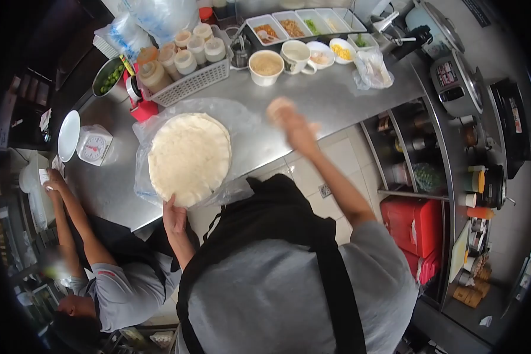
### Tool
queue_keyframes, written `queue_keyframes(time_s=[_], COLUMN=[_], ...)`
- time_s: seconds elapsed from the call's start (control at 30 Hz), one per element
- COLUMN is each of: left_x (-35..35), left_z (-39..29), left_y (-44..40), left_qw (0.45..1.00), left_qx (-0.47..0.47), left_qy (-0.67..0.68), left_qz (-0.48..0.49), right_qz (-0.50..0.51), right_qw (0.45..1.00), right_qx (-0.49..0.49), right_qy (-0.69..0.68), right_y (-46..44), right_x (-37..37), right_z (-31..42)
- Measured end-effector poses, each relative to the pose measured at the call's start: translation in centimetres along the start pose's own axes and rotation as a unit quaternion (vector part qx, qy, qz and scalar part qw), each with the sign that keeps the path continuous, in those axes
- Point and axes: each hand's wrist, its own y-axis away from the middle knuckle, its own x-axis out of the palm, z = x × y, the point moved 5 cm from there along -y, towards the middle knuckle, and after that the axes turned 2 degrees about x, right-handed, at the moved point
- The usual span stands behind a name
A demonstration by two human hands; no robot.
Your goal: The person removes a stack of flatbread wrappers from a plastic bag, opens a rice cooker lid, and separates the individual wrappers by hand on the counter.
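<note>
A large pale round of dough sheets (190, 156), with an uneven, layered-looking edge, lies on a clear plastic bag (230, 112) spread over the steel counter. At its near edge my left hand (174, 217) grips the rim, a fingertip on top and the other fingers partly hidden. My right hand (293, 125) is raised to the right of the dough, over the counter's front edge. Motion smears its fingers, so whether anything is in them does not show.
Squeeze bottles stand in a grey basket (188, 85); bowls, including a tan-filled one (266, 66), and topping trays (304, 26) line the back. A kitchen scale (94, 145) sits left. A co-worker (126, 289) works at the left. Shelves (413, 147) stand right.
</note>
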Motion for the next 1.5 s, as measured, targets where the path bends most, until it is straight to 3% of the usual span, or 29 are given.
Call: queue_keyframes(time_s=[0.07, 0.1, 0.13, 0.3, 0.4, 0.47, 0.53, 0.6, 0.67, 0.77, 1.17, 1.5], left_x=[-0.2, -0.5, -0.8, 1.4, -0.8, 0.6, 1.8, 2.9, 3.9, 5.1, 5.4, 6.2], left_z=[0.1, 0.2, 0.4, 0.1, 1.1, 0.6, 0.2, -0.1, -0.5, -0.7, -0.5, 0.3], left_y=[-0.6, -0.7, -0.8, 2.2, 2.5, 3.1, 3.8, 4.0, 4.6, 4.8, 4.7, 4.4], left_qw=[1.0, 1.0, 0.999, 0.999, 0.999, 0.996, 0.993, 0.99, 0.988, 0.984, 0.971, 0.962], left_qx=[0.003, -0.005, -0.012, 0.008, 0.026, 0.041, 0.048, 0.057, 0.064, 0.079, 0.111, 0.157], left_qy=[0.007, 0.024, 0.041, -0.024, -0.035, -0.074, -0.109, -0.128, -0.142, -0.157, -0.209, -0.225], left_qz=[-0.012, -0.015, -0.018, 0.032, -0.025, -0.002, 0.005, -0.001, 0.006, 0.017, 0.027, -0.006], right_qz=[-0.056, -0.101, -0.093, -0.06, -0.275, -0.264, -0.138, 0.03, 0.174, 0.22, 0.305, 0.291], right_qw=[0.99, 0.986, 0.976, 0.871, 0.914, 0.963, 0.973, 0.941, 0.9, 0.883, 0.877, 0.874], right_qx=[0.13, 0.103, 0.167, 0.415, 0.238, 0.004, -0.085, -0.192, -0.222, -0.28, -0.281, -0.289], right_qy=[0.023, 0.085, 0.105, 0.257, 0.181, -0.053, -0.165, -0.276, -0.332, -0.306, -0.243, -0.262], right_y=[0.2, 0.7, 0.9, -1.2, -4.8, -6.3, -6.5, -5.6, -4.0, -2.8, -3.4, -3.5], right_x=[-3.2, -4.3, -5.0, -7.9, -7.5, -6.8, -3.7, 0.0, 1.8, 3.0, 4.6, 4.6], right_z=[-7.9, -12.1, -16.2, -19.6, -8.9, 2.1, 10.5, 17.1, 21.7, 25.0, 25.4, 25.0])
